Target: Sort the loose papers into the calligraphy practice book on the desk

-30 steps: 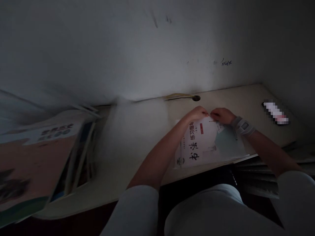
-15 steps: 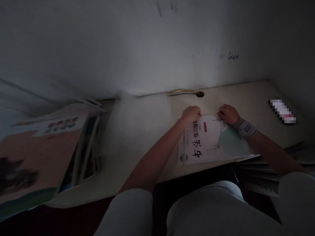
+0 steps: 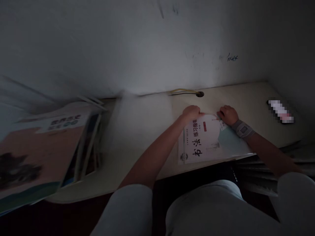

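A thin calligraphy workbook (image 3: 209,141) with a white and pale green cover and Chinese characters lies sideways on the desk in front of me. Its lower edge looks glossy, like clear plastic film. My left hand (image 3: 192,113) is closed at the workbook's far edge, thumb and fingers pressed together there. At the far right part of the same edge, my right hand (image 3: 228,114) has its fingers curled in on the cover. A grey band with a square face (image 3: 243,129) circles my right wrist. The fingertips of both hands are partly hidden.
A translucent sheet (image 3: 142,121) lies on the desk left of my hands. Further left leans a stack of books with a pink cover (image 3: 46,147). A phone (image 3: 280,110) rests at the right. Yellow and black cables run into a desk hole (image 3: 199,94) by the wall (image 3: 147,49).
Both hands stay at the workbook's far edge, with the right hand shifted very slightly left. The view has moved a little; the workbook lies nearly as before.
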Demonstrator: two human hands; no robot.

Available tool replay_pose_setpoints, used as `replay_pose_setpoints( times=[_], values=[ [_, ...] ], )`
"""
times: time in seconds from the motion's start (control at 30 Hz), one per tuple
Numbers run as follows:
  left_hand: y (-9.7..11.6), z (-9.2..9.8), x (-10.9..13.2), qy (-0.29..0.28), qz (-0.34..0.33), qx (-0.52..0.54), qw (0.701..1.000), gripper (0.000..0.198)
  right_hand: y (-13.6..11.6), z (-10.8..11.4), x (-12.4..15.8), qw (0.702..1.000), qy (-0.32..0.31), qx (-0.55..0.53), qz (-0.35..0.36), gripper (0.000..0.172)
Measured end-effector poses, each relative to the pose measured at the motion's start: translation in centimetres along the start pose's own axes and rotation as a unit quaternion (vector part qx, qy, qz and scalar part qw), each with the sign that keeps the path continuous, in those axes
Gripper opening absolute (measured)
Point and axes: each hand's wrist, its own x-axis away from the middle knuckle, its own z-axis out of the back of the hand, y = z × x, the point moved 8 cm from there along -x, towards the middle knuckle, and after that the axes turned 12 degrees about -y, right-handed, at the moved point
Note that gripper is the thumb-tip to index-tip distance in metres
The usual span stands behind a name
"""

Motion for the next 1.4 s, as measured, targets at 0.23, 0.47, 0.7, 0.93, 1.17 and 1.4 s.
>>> replay_pose_setpoints(
  times=[0.23, 0.47, 0.7, 0.93, 1.17, 1.4],
  values=[
    [0.4, -0.7, -0.7, -0.008, -0.055, 0.056, 0.997, 0.041, -0.2, 0.0, 0.2, 1.0, 0.001, 0.014, 0.008, 0.034],
    [0.8, -0.2, 0.5, -0.013, -0.1, 0.196, 0.975, 0.028, -1.5, 0.7, -0.8, 0.997, -0.03, -0.029, 0.066, 0.034],
    [0.8, 4.2, 4.8, 0.014, -0.169, 0.374, 0.912, 0.027, -3.6, 6.3, -2.2, 0.954, -0.156, -0.22, 0.133, 0.06],
    [0.0, 4.5, 4.3, -0.015, -0.17, 0.415, 0.894, 0.041, -3.5, 8.2, -3.2, 0.932, -0.191, -0.289, 0.108, 0.055],
    [0.4, -1.4, 0.1, 0.008, -0.044, 0.183, 0.982, 0.039, -2.9, 0.9, -3.3, 0.972, -0.203, -0.096, 0.074, 0.043],
    [1.1, -1.7, 1.2, 0.116, -0.015, 0.145, 0.983, 0.041, 0.1, -0.1, -2.6, 0.979, -0.16, -0.118, -0.05, 0.039]
  ],
)
